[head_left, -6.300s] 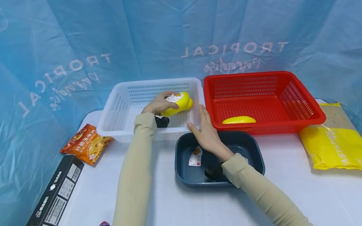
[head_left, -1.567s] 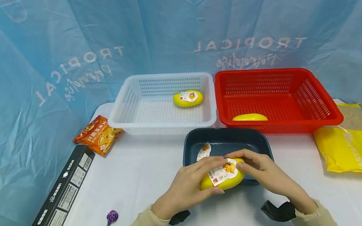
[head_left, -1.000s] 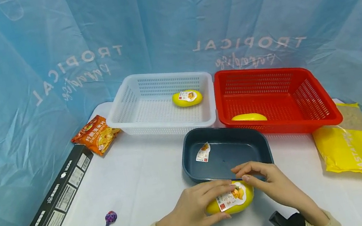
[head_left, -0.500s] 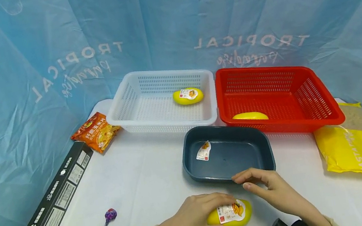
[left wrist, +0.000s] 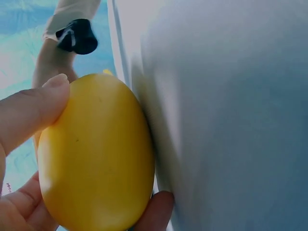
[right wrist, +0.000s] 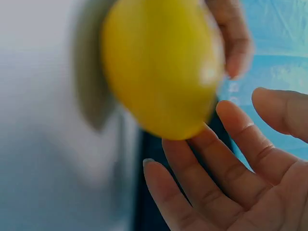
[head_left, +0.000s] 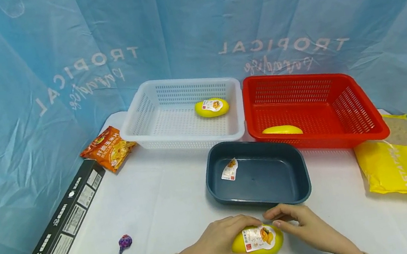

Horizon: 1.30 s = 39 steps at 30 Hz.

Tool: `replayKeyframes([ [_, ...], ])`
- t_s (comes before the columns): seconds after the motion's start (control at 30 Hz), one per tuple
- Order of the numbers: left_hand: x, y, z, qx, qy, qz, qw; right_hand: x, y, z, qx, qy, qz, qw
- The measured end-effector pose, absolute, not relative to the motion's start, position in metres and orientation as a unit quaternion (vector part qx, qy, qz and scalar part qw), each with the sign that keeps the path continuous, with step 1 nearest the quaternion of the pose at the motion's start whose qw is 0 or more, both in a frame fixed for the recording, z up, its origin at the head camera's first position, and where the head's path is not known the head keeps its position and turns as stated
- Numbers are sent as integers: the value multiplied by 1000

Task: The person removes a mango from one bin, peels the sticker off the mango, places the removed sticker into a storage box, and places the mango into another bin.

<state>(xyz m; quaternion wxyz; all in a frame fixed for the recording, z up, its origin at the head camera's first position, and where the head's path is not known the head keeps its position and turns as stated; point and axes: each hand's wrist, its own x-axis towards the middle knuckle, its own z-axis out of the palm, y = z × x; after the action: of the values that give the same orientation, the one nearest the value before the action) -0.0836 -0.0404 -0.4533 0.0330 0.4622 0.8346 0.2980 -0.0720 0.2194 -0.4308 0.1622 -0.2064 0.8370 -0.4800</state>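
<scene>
My left hand [head_left: 218,243] grips a yellow mango [head_left: 238,244] with a white picture label, low on the white cloth just in front of the dark blue basin. In the left wrist view, thumb and fingers curl round the smooth underside of the mango [left wrist: 98,159]. My right hand [head_left: 309,228] is at its right end; the right wrist view shows the fingers of my right hand [right wrist: 231,178] spread and relaxed, fingertips right at the mango [right wrist: 163,72]. A second labelled mango [head_left: 207,114] lies in the white basket, and a yellow rounded thing [head_left: 282,131] shows in the red basket.
Behind the blue basin [head_left: 303,173], which has a white label [head_left: 229,170] inside, stand the white basket [head_left: 185,140] and red basket [head_left: 372,135]. An orange snack packet [head_left: 108,149], long black box [head_left: 57,230] and lollipop [head_left: 124,242] lie left; a yellow bag [head_left: 401,166] lies right.
The left hand took the mango out of the white basket, brought it over the basin, then down to the cloth in front. The right hand moved from the basket's edge to beside the mango.
</scene>
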Motion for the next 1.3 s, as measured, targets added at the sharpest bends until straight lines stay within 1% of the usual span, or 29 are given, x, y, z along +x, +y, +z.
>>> replayKeyframes([
  [0.1,-84,-40,-454,459,834,303,36,-73,218,-438,-197,838,-475,186],
  [0.2,-84,-40,-454,451,836,311,44,-72,216,-441,-192,841,-469,191],
  [0.53,-83,-38,-455,434,838,325,65,-72,212,-441,-194,843,-473,166],
  [0.77,-80,-37,-455,425,840,329,73,-71,209,-440,-171,852,-468,160],
  [0.9,-79,-37,-455,413,843,335,86,-69,207,-436,-174,862,-454,142],
  [1.3,-77,-36,-454,376,846,359,116,-60,204,-426,-226,886,-400,65],
])
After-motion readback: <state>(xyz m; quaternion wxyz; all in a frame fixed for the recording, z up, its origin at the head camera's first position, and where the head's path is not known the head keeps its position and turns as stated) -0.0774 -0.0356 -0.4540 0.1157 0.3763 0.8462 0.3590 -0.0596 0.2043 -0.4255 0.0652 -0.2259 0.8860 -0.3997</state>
